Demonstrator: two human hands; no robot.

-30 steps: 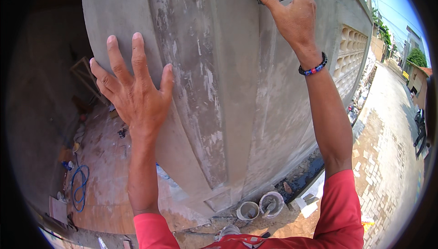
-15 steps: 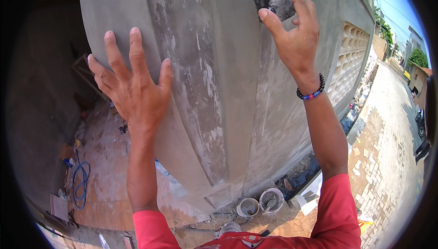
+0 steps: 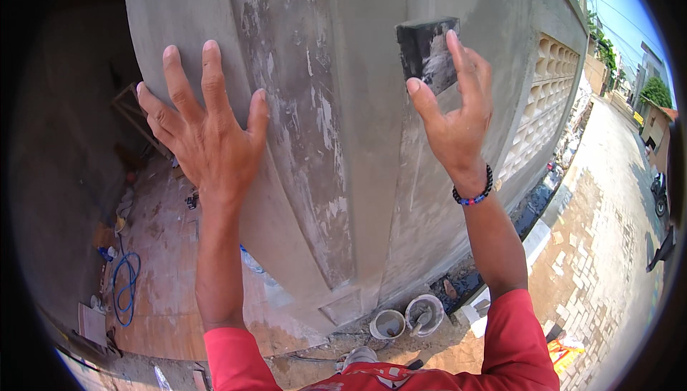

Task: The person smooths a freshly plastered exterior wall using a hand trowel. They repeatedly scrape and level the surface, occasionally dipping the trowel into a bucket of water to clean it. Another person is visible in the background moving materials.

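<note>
My left hand (image 3: 215, 129) lies with spread fingers against the grey plastered wall (image 3: 368, 112), near its left edge, holding nothing. Between the thumb and fingers of my right hand (image 3: 461, 108) is a black rectangular block (image 3: 427, 47), smeared with grey cement and spongy-looking. Its underside meets the wall face right of a raised vertical band. Left of that band runs a darker recessed strip (image 3: 297, 104) with whitish patches. A dark beaded bracelet (image 3: 475, 196) circles my right wrist.
Two buckets, one with grey mix (image 3: 388, 324) and one with a tool in it (image 3: 424, 315), stand at the wall's foot. A vent-block panel (image 3: 538, 101) is set in the wall at right. A blue hose (image 3: 127, 283) lies on the floor at left; a paved lane (image 3: 594, 248) runs at right.
My right hand has moved down the wall with the black block, so more of the block shows. My left hand stays almost in place.
</note>
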